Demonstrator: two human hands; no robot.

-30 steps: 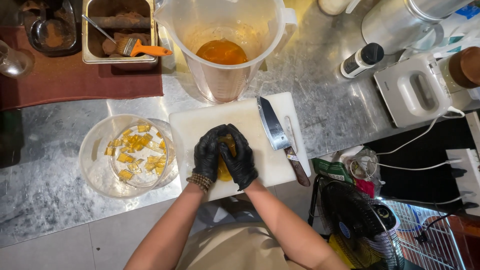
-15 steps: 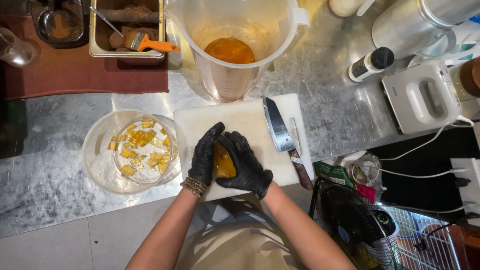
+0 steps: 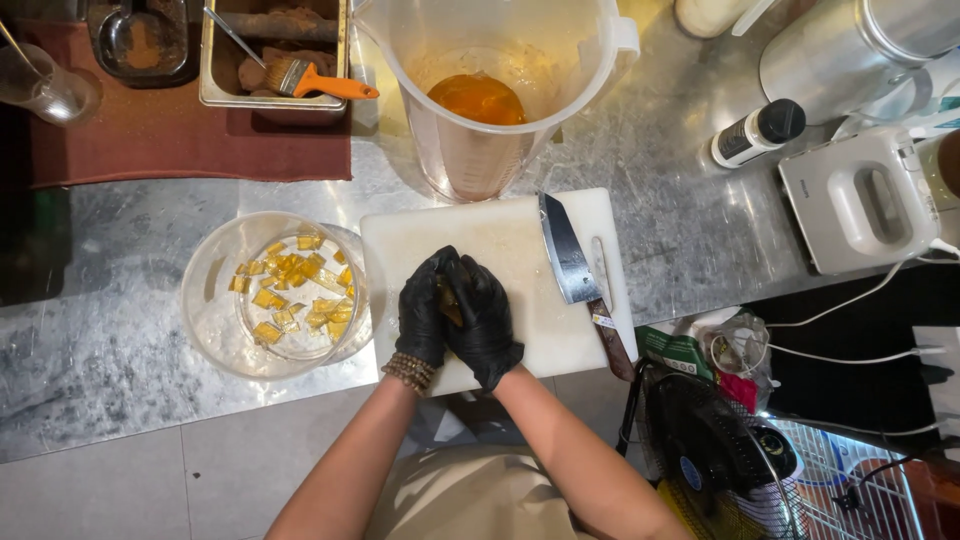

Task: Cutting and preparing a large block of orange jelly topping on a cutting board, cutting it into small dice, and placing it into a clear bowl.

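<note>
Both my hands wear black gloves and are pressed together over the white cutting board (image 3: 510,240). My left hand (image 3: 424,310) and my right hand (image 3: 484,315) close around a small orange-yellow piece (image 3: 449,300), of which only a sliver shows between the palms. A cleaver-style knife (image 3: 570,265) with a wooden handle lies on the board to the right of my hands. To the left stands a clear round container (image 3: 215,305) with several yellow cut pieces inside.
A large clear plastic jug (image 3: 490,150) with orange liquid stands behind the board. A metal tray (image 3: 275,95) with an orange-handled brush (image 3: 315,78) sits on a dark red mat. A white hand mixer (image 3: 865,200), a dark-capped bottle (image 3: 757,133) and cables lie right.
My hands have closed together around the orange piece, which was more exposed half a second ago. The view has shifted slightly.
</note>
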